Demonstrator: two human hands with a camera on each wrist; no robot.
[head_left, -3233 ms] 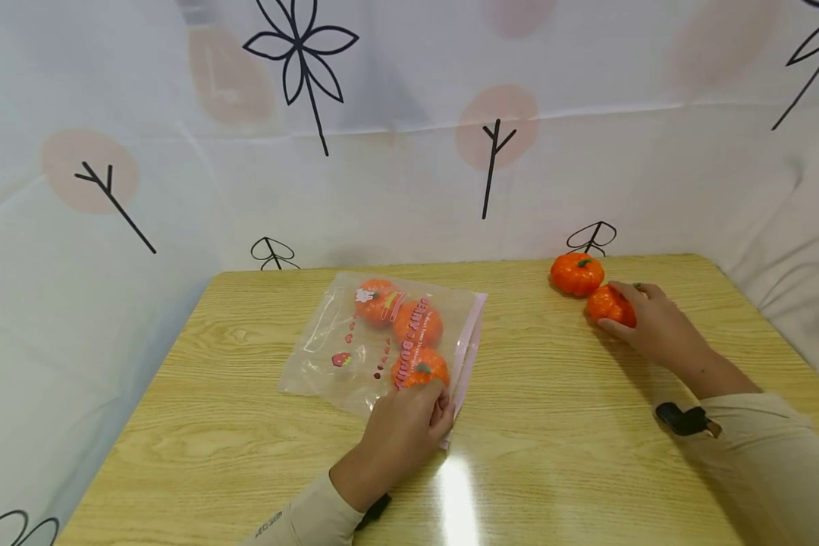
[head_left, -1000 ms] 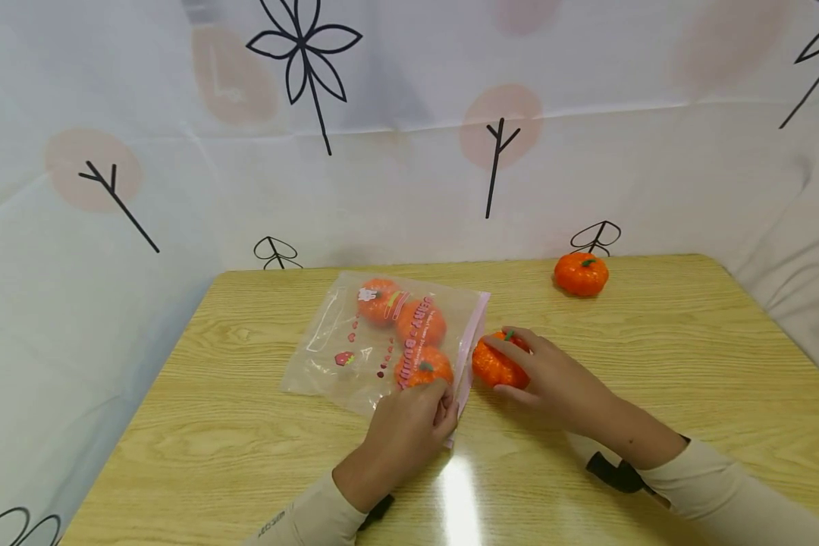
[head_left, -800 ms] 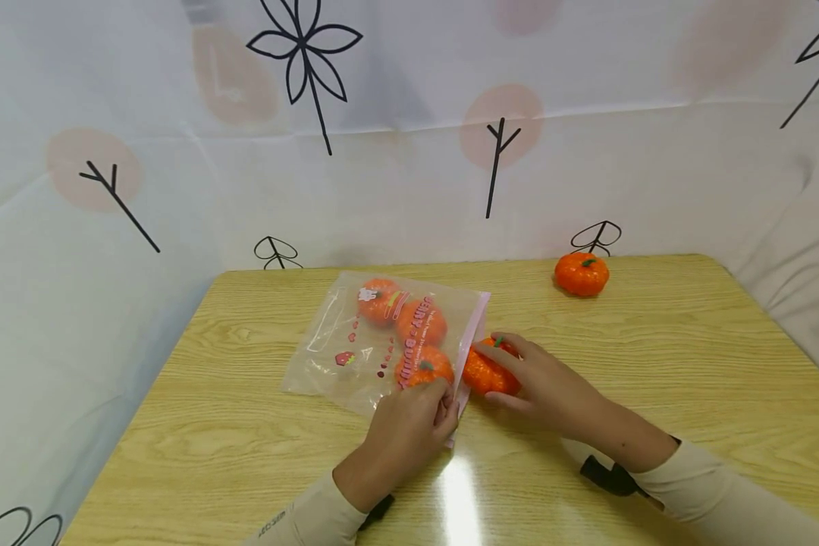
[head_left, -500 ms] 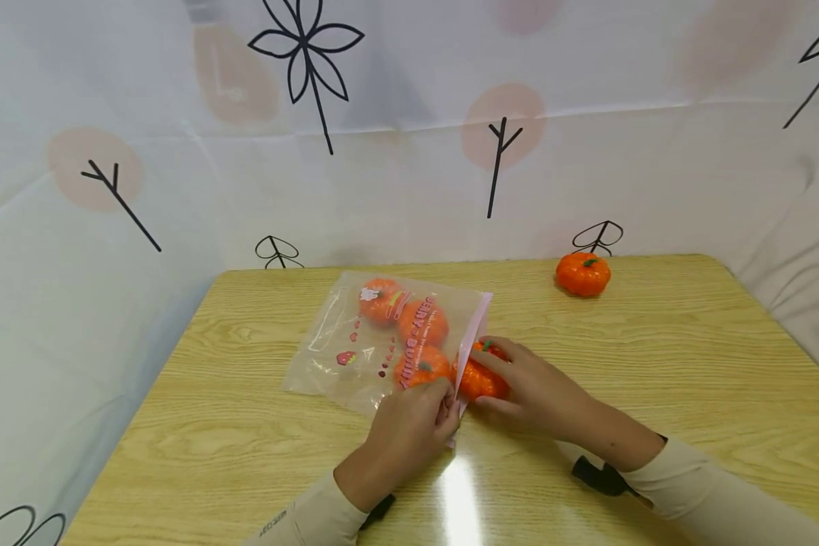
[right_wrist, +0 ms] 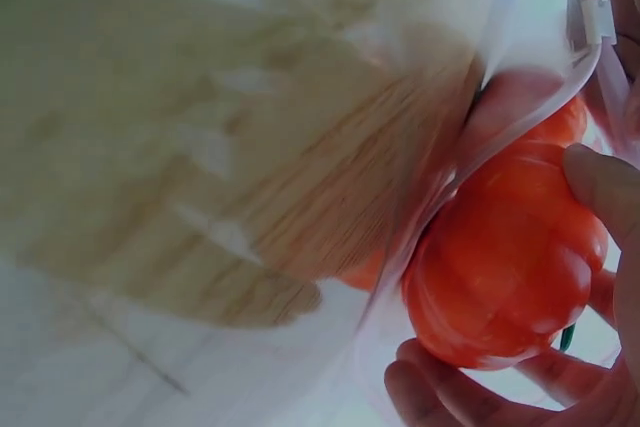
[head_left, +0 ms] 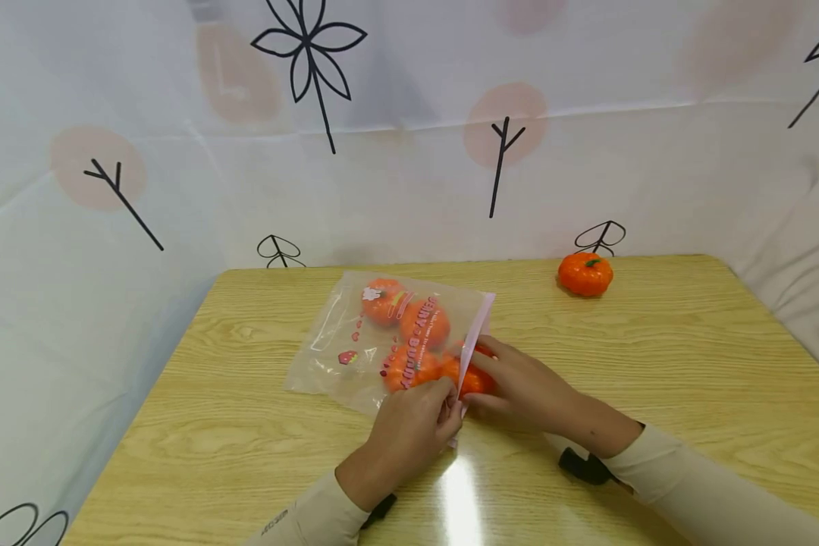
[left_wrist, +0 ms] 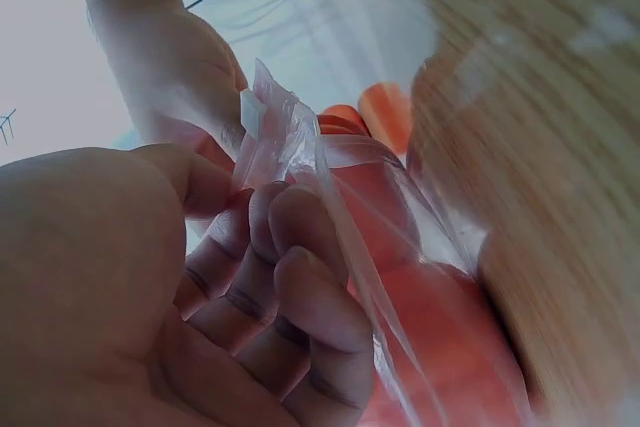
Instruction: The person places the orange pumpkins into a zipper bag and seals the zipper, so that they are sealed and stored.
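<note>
Mini pumpkin [head_left: 480, 381] at lower centre, gripped in right hand [head_left: 527, 385], partly inside zip bag [head_left: 326, 362], left hand [head_left: 411, 426] pinching bag's edge just beside.

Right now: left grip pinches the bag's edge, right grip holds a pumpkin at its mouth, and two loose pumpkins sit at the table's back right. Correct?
Not quite: the head view shows one loose pumpkin, not two, at the table's back right. Rest stands: left grip pinches the bag's edge, right grip holds another pumpkin at its mouth.
</note>
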